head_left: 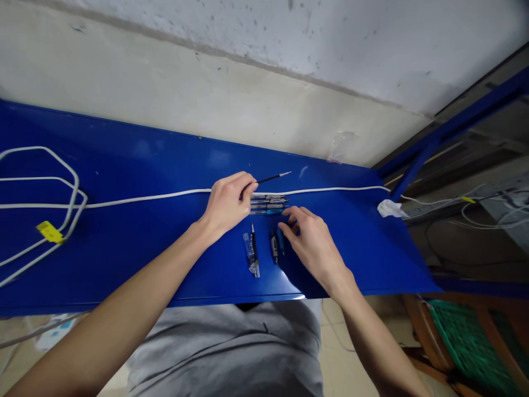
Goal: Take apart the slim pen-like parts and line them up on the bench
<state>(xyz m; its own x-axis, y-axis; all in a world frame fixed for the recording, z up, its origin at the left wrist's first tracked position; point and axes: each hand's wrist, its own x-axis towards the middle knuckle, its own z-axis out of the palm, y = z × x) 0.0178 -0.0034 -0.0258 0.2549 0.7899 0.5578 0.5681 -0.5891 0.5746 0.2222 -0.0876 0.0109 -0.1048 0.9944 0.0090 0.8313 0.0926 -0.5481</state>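
Observation:
My left hand (231, 201) pinches a slim black pen refill (270, 179), its pale tip pointing right. Just right of that hand, several pens (270, 203) with clear, grey and blue parts lie side by side in a row. My right hand (312, 242) hovers at the row's right end, thumb and fingers apart. Below its thumb are a grey pen part (274, 247) and a blue pen part (281, 240), partly in shadow. Closer to the front edge, clear pen barrels (248, 251) lie beside another dark refill (254, 245).
A white cable (165, 197) runs along the blue table (198, 165), coiled at the left with a yellow tag (50, 232). White crumpled material (390, 208) sits at the right end. A wall (231, 94) stands behind; a wooden chair with green webbing (467, 331) is at lower right.

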